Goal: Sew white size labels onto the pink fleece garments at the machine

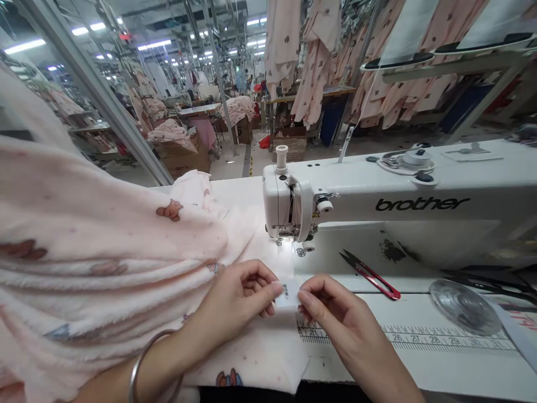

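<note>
Between my two hands is a small white label (287,296) with a dark print. My left hand (247,291) pinches its left edge between thumb and finger. The right edge sits in the pinch of my right hand (331,305). Beneath the label lies pink plush fabric (255,358) printed with brown bears, spread over the table and heaped up at the left. Just beyond my hands stands the head of a white sewing machine (277,201), its lamp lighting the fabric under the needle area.
Red-handled thread snips (371,274) lie right of the needle area. Farther right are a clear round disc (465,308) and black scissors (495,282). A printed ruler scale (419,338) runs along the table's front. Thread cones (406,33) stand above the machine; pink garments (319,56) hang behind.
</note>
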The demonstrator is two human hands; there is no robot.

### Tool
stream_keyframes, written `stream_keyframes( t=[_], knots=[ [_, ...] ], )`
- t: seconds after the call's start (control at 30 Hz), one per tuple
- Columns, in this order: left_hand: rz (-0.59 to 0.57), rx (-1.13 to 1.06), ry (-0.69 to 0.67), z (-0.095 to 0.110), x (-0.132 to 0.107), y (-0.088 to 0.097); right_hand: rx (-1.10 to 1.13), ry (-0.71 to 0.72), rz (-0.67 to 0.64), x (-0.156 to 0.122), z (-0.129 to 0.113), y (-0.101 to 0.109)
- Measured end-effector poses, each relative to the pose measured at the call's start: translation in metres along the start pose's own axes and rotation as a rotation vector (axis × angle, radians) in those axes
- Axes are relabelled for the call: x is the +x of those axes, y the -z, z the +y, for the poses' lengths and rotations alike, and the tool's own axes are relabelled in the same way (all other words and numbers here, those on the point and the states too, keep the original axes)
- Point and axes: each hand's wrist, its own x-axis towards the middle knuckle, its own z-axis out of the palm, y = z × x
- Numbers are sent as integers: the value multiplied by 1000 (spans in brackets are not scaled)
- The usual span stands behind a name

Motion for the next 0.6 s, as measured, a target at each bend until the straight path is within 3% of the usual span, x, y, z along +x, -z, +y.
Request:
stream_keyframes(
  t=[0.07,0.13,0.2,0.27,0.33,0.43,0.5,0.6],
  knots=[
    [169,315,-112,13,2,12,-225,156,101,-5,19,-3],
    [279,657,-190,22,8,19,-510,399,179,-9,43,-10],
    [213,885,-201,19,20,17,-756,615,185,-12,68,-18],
    [48,946,-232,4,37,10,-907,732,176,-13,86,-24],
    [-42,911,-286,-19,55,4,-963,774,168,-12,95,-26],
    [-8,871,-292,-48,73,7,-937,781,170,-8,94,-22],
    [17,875,-269,-53,78,13,-863,718,167,-2,88,-20],
    [23,876,-256,-42,74,17,-780,553,181,5,79,-21]
  ],
)
